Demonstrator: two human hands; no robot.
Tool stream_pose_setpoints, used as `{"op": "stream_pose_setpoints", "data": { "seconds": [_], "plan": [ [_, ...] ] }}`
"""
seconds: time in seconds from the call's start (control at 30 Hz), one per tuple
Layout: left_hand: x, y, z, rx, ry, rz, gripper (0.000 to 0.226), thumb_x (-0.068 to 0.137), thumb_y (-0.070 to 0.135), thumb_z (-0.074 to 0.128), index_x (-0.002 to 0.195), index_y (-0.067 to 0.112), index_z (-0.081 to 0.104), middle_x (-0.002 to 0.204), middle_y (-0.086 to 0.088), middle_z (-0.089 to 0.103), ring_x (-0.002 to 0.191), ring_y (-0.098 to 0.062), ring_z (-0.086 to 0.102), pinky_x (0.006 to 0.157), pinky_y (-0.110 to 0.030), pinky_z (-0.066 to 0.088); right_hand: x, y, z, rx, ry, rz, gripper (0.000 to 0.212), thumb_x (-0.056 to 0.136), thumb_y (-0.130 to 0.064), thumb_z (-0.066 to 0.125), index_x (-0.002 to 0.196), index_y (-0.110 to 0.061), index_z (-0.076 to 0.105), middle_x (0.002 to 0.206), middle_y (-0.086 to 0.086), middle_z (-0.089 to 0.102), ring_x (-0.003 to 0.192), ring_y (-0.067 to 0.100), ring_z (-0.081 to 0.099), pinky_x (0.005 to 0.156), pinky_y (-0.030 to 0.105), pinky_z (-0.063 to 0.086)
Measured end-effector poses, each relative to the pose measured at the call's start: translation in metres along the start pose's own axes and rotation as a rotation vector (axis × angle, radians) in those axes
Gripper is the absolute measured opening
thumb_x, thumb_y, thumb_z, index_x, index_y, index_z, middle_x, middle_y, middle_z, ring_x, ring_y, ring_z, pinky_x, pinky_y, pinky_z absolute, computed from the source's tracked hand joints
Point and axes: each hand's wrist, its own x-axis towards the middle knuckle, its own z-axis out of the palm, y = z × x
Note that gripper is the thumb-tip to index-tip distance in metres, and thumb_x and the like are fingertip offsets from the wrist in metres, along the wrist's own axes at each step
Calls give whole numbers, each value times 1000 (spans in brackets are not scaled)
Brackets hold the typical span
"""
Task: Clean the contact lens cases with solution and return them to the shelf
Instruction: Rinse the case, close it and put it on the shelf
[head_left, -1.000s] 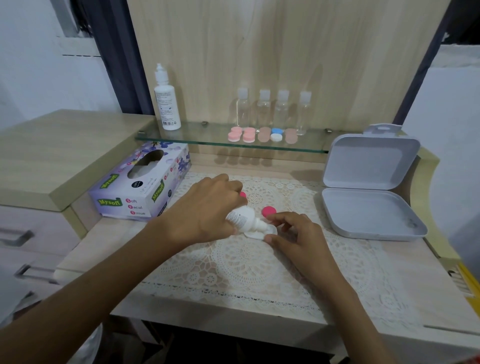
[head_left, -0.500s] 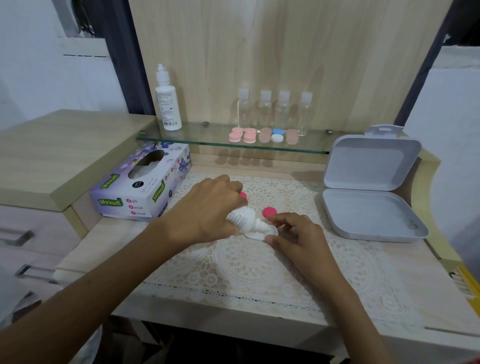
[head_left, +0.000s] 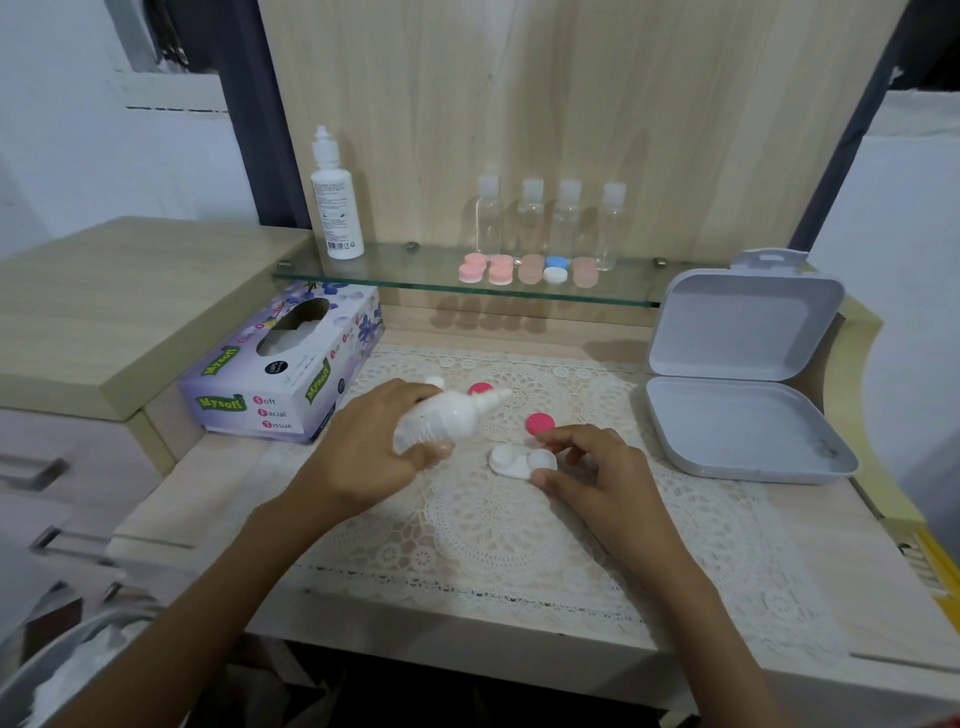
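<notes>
Two-welled, light, likely slippery, the small white plastic lens case (head_left: 521, 462) is pinched at its rim by fingers (head_left: 566, 435) of the right hand (head_left: 602, 480) on the white lace mat (head_left: 519, 535); over that mat, a white squeeze bottle (head_left: 441, 418) is gripped by the left hand (head_left: 363, 462).

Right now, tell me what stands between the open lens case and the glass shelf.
Nothing tall does. The lens case, pinched by the right hand, has only a loose pink cap on the mat behind it. On the glass shelf, other cases fill the middle front; bare glass lies to their left.
</notes>
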Motion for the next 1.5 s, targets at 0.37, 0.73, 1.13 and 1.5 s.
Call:
{"op": "stream_pose_setpoints", "data": {
  "seconds": [0.37, 0.73, 1.13, 1.5],
  "plan": [
    [-11, -38, 4, -484, 355, -340, 50, 77, 13, 76, 115, 22, 44, 115, 2, 57, 107, -18, 57, 95, -37, 47, 1, -1, -1, -42, -9, -18, 24, 79, -20, 74, 101, -29, 69, 88, -19, 61, 89, 1, 53, 77, 22, 43],
    [-22, -26, 13, -476, 510, -236, 71, 78, 12, 75, 137, 15, 36, 133, 0, 52, 121, -12, 52, 105, -34, 42, 1, -1, -1, -73, -13, -40, 25, 79, -20, 74, 103, -26, 70, 89, -16, 62, 90, 3, 53, 78, 23, 43],
    [6, 33, 37, -130, 308, 203, 38, 91, -3, 52, 127, 10, 55, 131, -1, 51, 119, -2, 46, 100, -5, 28, 2, 1, 0, -103, -13, -66, 23, 80, -25, 73, 103, -26, 70, 92, -17, 62, 92, 4, 53, 80, 28, 47],
    [62, 4, 69, 150, -10, 32, 35, 92, -4, 49, 123, 9, 60, 120, -9, 62, 109, -26, 57, 90, -41, 47, 5, 7, 1, -170, -5, -127, 25, 80, -25, 74, 104, -23, 70, 93, -14, 63, 90, 2, 50, 74, 17, 39]
  ]
}}
